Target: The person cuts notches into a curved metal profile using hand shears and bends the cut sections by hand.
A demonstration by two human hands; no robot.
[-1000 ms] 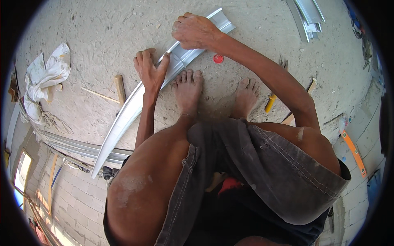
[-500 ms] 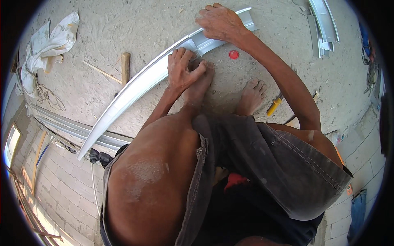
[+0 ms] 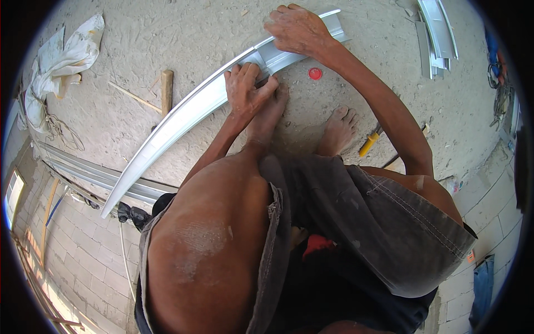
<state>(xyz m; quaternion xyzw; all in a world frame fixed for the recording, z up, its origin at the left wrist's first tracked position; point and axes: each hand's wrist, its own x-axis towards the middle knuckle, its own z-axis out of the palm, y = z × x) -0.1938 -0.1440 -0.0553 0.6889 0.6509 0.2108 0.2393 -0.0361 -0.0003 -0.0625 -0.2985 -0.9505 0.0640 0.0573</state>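
Observation:
A long silvery-white metal channel (image 3: pixel 167 133) slants across the ground from lower left to upper centre. At its far end it meets a shorter metal channel piece (image 3: pixel 286 57), and the two look overlapped or butted there. My left hand (image 3: pixel 243 92) has its fingers curled over the long channel close to that joint, beside my left foot. Farther up, my right hand (image 3: pixel 297 30) grips the upper edge of the shorter piece, its fingertips partly hidden behind the knuckles. A red round cap (image 3: pixel 315 73) lies on the ground just below the shorter piece.
A yellow-handled tool (image 3: pixel 369 144) lies by my right foot. Left of the channel are a wooden-handled hammer-like tool (image 3: pixel 167 92) and a white sack (image 3: pixel 78 53). More metal channels lie at upper right (image 3: pixel 438 30) and lower left (image 3: pixel 89 166), near a block wall (image 3: pixel 83 245).
Both hands keep their grips and places on the metal. The whole view has shifted very slightly, and the long channel's near end sits a little farther left.

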